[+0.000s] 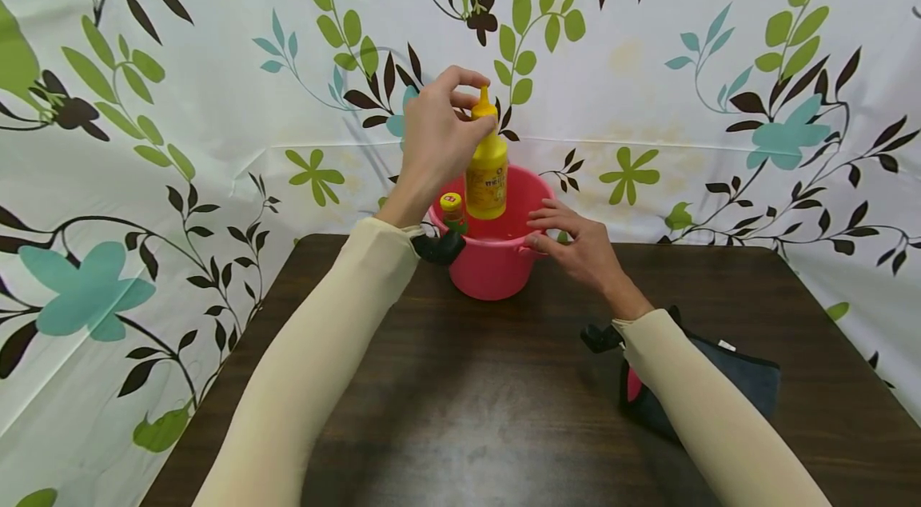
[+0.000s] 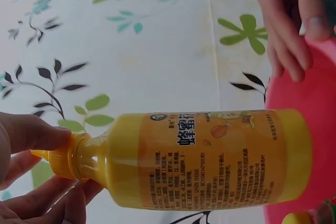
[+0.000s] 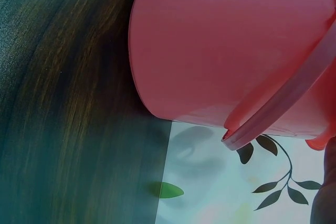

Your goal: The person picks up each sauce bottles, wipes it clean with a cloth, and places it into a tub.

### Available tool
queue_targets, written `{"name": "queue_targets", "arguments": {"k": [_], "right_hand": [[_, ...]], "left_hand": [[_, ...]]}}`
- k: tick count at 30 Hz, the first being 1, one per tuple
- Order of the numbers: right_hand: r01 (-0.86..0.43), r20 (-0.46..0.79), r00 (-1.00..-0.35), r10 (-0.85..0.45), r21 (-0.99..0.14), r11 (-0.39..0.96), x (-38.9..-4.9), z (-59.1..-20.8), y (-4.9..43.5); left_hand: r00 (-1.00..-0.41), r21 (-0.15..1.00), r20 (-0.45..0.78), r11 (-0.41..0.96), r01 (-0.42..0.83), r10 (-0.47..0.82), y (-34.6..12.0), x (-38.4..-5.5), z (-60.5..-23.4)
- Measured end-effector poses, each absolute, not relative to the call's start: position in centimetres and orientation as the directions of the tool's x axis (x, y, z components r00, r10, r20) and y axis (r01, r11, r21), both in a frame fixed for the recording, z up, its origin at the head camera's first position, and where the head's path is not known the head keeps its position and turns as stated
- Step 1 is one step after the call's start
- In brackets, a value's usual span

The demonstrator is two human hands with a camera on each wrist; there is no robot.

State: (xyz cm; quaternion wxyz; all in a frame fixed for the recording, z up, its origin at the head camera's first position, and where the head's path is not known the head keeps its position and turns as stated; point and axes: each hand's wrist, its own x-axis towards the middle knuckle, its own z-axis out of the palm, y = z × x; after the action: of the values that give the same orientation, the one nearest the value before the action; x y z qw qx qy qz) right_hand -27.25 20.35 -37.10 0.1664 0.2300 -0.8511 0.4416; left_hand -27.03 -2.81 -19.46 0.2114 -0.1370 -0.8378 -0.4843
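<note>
My left hand (image 1: 444, 123) grips a yellow honey mustard squeeze bottle (image 1: 487, 175) by its cap and neck. The bottle hangs upright, its base at the mouth of a pink bucket (image 1: 492, 271); its printed label faces the camera in the left wrist view. On the bucket's right rim rests the thumb of my right hand (image 1: 579, 247), with the fingers fairly straight over the rim. Inside the bucket, at its left side, stands a small bottle (image 1: 452, 203) with a yellow cap and green lower part. The right wrist view shows the bucket's curved handle (image 3: 286, 103) hanging against its side.
A dark wooden table (image 1: 460, 395) carries the bucket near its back edge. To the right, partly under my right forearm, lies a dark blue-grey cloth item (image 1: 741, 379) with a pink patch. Behind the table hangs a leaf-patterned curtain (image 1: 590, 107).
</note>
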Motion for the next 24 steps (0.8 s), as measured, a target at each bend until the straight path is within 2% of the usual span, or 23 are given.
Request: {"name": "queue_targets", "arguments": {"k": [10,24], "right_hand": [[-0.541,0.49,-0.838,-0.242,-0.679,0.496,-27.2,-37.1,20.3],[-0.53,0.477,-0.844,-0.245,-0.672,0.517,-27.4,-37.1,20.3]], "left_hand": [[-0.921,0.803,0.389,0.492,0.336,-0.005,-2.1,-29.2,-19.1],[-0.939,0.734,0.323,0.594,0.329,0.121,-2.0,-29.8,-23.2]]}}
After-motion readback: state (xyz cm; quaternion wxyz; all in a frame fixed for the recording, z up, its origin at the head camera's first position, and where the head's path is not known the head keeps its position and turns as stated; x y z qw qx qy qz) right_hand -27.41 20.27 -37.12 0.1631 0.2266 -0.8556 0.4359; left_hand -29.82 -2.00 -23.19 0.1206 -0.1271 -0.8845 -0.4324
